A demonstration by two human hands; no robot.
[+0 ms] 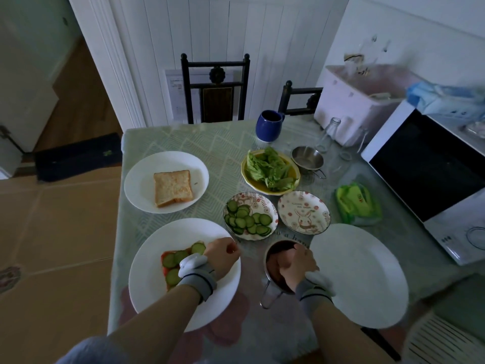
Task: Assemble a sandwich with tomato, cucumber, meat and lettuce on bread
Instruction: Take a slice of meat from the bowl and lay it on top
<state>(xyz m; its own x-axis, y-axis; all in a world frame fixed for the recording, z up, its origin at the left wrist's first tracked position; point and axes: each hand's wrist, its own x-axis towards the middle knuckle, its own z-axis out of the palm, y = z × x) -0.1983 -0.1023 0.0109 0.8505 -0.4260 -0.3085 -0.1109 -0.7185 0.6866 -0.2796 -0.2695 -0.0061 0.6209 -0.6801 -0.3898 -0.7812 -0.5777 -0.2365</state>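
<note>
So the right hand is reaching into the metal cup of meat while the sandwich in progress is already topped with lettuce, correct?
Not quite. The head view shows the right hand in the metal cup of meat, but the sandwich in progress is topped with cucumber slices, not lettuce. The lettuce is all in its yellow bowl.

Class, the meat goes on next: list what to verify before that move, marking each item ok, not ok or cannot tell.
1. Cucumber slices already laid on the open sandwich: ok.
2. Tomato beneath them: red shows at the edge, ok.
3. Right hand reaching into the metal cup of meat: ok.
4. A slice actually pinched: cannot tell, fingers hidden.
5. Left hand out of the way of the sandwich: not ok, it hangs over it.
6. Lettuce and top bread slice ready: ok.
</note>
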